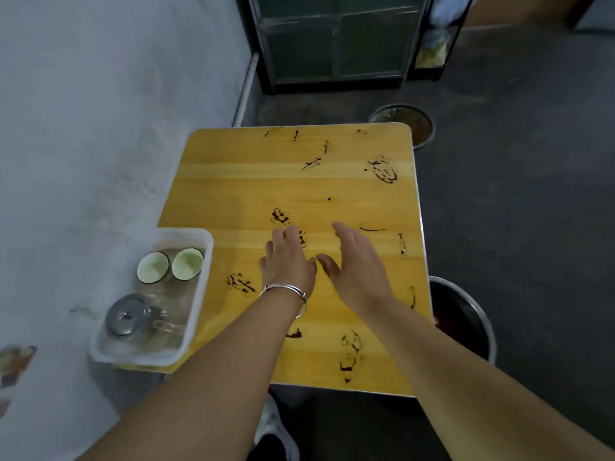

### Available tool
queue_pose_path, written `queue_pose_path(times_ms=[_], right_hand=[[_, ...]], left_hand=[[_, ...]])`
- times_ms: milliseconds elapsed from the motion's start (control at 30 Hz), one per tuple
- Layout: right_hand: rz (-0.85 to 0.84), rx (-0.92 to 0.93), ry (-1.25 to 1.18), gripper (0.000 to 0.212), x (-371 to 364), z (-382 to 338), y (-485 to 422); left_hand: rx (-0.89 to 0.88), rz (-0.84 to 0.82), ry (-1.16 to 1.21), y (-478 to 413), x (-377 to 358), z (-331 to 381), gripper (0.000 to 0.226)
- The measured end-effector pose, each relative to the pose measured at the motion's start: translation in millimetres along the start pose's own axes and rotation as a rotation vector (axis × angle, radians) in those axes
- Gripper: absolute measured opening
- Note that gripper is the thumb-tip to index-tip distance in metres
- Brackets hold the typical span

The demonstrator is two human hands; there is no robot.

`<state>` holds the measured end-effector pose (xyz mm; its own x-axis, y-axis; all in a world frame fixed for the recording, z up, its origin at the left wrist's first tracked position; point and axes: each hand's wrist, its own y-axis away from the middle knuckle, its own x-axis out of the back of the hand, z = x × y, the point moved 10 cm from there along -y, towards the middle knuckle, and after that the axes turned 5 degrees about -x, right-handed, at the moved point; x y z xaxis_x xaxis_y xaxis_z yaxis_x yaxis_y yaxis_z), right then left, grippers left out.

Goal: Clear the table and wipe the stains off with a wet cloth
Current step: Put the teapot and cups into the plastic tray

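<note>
Left hand and right hand are both flat and relaxed over the middle of the table, fingers straight, holding nothing. The thumbs are nearly touching. Cannot tell if the palms rest on the wood or hang just above it. Bracelet on the left wrist.

Dark stains are scattered over the top: biggest at 1 o'clock, more at 12, 3, 5, 6 and 8 o'clock, one partly under the left fingertips. None wiped yet. No cloth in view, so its place is unknown.

Clearing looks nearly done. Only a white plastic tub sits on the top, at the 8 o'clock edge. It holds two green cups at its far end and a glass teapot with a metal lid at its near end. The tub seems to hang past the left edge; how far is unclear.

On the floor, a metal basin stands just beside the table at 4 o'clock, and a smaller bowl at 1 o'clock.

Risks:
- A forearm or wiping stroke toward 8 o'clock could nudge the tub off and break the glass.
- Lifting the tub from one side could tip the teapot into the cups.
- Bare hands on wet stains would smear them wider.
- Wiping hard toward 3 o'clock could push drips off the edge, missing the basin.
</note>
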<state>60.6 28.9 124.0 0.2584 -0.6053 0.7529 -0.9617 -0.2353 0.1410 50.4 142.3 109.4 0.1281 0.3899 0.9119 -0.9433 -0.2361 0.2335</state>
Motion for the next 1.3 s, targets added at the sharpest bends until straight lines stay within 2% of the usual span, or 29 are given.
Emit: queue_pose_path(times_ms=[267,500,667,833,1033,1300], right_hand=[[-0.022,0.05,0.0,0.059,76.4,65.2,26.2],[-0.085,0.089,-0.01,0.058,72.8,72.3,-4.3],[-0.191,0.159,0.06,0.061,68.2,85.1,-38.7],[-0.222,0.168,0.062,0.061,71.5,101.0,-71.0],[-0.347,0.295,0.108,0.059,54.8,107.9,-97.1],[-0.611,0.543,0.175,0.053,50.9,133.4,-109.6]], left_hand=[[0.108,0.125,0.269,42.7,-23.8,86.0,0.05],[0.257,0.231,0.377,30.8,-27.9,84.2,0.039],[0.376,0.234,0.434,6.0,-44.7,85.5,0.039],[0.437,0.24,0.468,-14.6,-62.3,96.1,0.038],[0.571,0.266,0.484,-24.0,-80.1,99.8,0.037],[0.87,0.415,0.571,-11.9,-108.3,132.9,0.037]])
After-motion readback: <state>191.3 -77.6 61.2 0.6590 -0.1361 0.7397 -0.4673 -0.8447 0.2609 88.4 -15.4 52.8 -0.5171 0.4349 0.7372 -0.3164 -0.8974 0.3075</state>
